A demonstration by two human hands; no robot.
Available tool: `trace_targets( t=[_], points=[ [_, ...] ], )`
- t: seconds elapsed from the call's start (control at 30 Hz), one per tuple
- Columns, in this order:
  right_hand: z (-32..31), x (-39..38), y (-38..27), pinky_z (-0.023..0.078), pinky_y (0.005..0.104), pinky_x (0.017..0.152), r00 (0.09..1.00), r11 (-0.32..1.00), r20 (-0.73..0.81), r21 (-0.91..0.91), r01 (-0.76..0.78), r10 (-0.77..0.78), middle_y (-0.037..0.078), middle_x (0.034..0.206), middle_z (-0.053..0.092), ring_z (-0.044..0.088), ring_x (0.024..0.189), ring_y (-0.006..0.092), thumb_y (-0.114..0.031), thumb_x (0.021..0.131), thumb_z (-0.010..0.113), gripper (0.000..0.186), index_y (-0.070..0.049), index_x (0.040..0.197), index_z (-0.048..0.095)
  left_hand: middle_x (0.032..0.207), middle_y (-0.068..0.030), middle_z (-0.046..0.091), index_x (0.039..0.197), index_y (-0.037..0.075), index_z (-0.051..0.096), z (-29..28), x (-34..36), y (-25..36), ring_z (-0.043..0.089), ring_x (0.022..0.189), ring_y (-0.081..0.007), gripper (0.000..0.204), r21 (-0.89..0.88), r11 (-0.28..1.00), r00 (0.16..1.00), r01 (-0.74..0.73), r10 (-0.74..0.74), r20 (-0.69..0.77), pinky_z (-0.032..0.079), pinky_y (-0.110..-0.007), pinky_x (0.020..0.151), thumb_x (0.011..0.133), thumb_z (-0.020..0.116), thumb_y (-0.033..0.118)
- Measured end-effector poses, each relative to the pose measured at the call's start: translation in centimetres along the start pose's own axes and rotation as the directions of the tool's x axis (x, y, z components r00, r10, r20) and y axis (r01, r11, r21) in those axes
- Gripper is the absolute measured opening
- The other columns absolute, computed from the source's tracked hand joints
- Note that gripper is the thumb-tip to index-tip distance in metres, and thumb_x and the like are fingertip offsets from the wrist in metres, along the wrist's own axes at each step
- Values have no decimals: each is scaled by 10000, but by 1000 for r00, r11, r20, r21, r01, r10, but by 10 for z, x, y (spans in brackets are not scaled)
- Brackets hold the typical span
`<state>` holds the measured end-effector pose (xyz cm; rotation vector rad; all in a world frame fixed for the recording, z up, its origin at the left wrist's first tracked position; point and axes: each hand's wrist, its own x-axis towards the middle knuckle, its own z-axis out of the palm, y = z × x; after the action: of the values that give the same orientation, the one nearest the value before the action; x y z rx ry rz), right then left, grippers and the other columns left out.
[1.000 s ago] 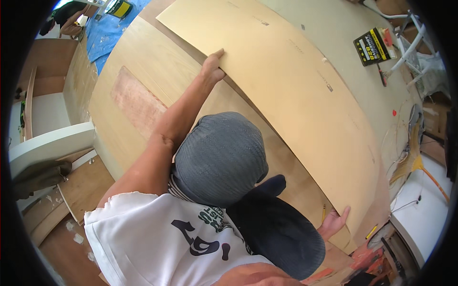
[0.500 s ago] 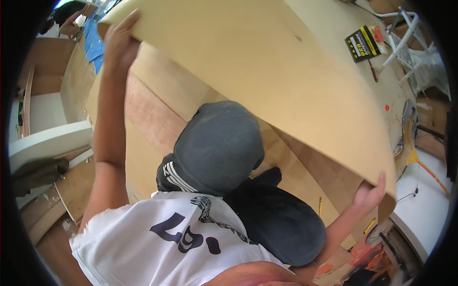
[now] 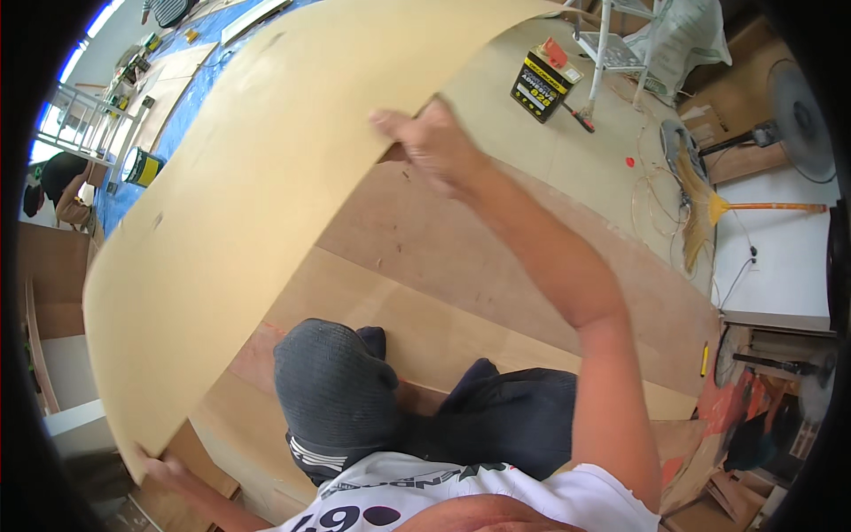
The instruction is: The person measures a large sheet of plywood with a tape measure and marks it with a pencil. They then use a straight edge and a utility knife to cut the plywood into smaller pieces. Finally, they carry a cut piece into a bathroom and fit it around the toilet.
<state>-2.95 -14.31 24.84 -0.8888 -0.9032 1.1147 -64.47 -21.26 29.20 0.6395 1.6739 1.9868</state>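
Observation:
A large, thin tan sheet (image 3: 230,160) is held up on a slant, bowed at its left side. At its near left corner, my left hand (image 3: 160,468) is closed on the edge, partly blurred. My right hand (image 3: 439,149) grips the sheet's right edge farther away, thumb over the top and the other fingers mostly hidden. Beneath lie flat wooden boards (image 3: 425,222), partly covered by the sheet. My bent legs in dark trousers (image 3: 341,395) are on these boards.
A black and yellow tin (image 3: 542,87) stands beyond the boards, beside a stepladder (image 3: 612,58). Right of it are loose cables, a broom (image 3: 762,207) and a fan (image 3: 802,120). Another person (image 3: 64,188) is at far left, near a bucket (image 3: 140,167) and blue sheeting (image 3: 115,191).
The tan sheet has swung counterclockwise toward the left. My left hand has come down to the lower left and my right hand up to the upper middle, both still gripping it. The view has shifted.

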Motion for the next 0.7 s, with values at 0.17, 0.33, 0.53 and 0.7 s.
trace_targets(
  t=[0.17,0.33,0.53,0.7],
  points=[
    [14,39,148,591,396,775,923,903,-100,267,-335,372,141,1122,619,649,963,232,-116,911,606,328,42,1180,500,1180,-106,604,1247,-8,494,-179,17,-169,605,1020,-184,408,-26,852,852,524,-522,47,556,-356,825,1005,437,316],
    [-44,-19,283,538,318,546,809,833,-200,145,-534,553,116,813,649,652,652,199,-115,866,631,377,27,1179,475,1189,-134,603,1234,-20,505,-215,-68,-325,604,1041,-219,396,-14,436,433,900,-897,-91,550,-362,850,1011,418,296],
    [-82,-108,294,537,347,657,709,415,-123,-736,-534,694,177,922,679,669,785,225,-98,811,613,377,13,1169,574,1200,-167,601,1219,-34,519,-235,-68,-369,601,1067,-261,386,-132,362,354,923,-932,-81,543,-369,880,1019,395,272],
    [-172,-150,299,515,408,779,736,138,-359,-843,-519,575,166,1002,676,652,894,294,-156,804,595,266,-69,1048,655,1202,-188,597,1233,-41,507,-160,1,-399,572,1103,-348,389,-553,70,290,830,-901,322,505,-421,949,1029,356,254]
  ],
)
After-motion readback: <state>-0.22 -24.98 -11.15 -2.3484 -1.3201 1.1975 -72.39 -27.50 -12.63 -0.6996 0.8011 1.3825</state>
